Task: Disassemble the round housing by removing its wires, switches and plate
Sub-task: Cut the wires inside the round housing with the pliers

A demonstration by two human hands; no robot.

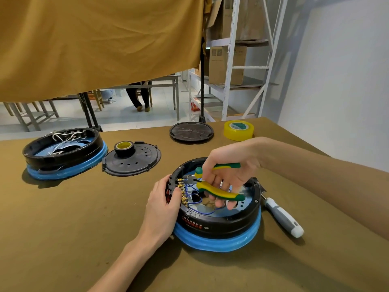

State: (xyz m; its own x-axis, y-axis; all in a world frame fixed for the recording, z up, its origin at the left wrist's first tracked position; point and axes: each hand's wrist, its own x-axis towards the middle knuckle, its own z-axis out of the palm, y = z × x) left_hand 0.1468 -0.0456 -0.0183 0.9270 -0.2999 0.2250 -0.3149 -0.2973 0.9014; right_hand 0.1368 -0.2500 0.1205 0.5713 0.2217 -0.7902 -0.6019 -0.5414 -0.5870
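Head view: round housing (219, 226) sits on desk (84, 218), near edge, centre-right. Left hand (163, 204) grips its left wall by the switches (168, 189). Right hand (228, 171) wraps pliers (219, 187) w/ handles spread — nose at blue wires (190, 189). Screwdriver (283, 217) just beside.

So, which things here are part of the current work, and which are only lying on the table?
In use: near round housing, pliers, blue wires, left hand, right hand.

Lying about: second housing, two black plates, black tape, yellow tape, screwdriver.
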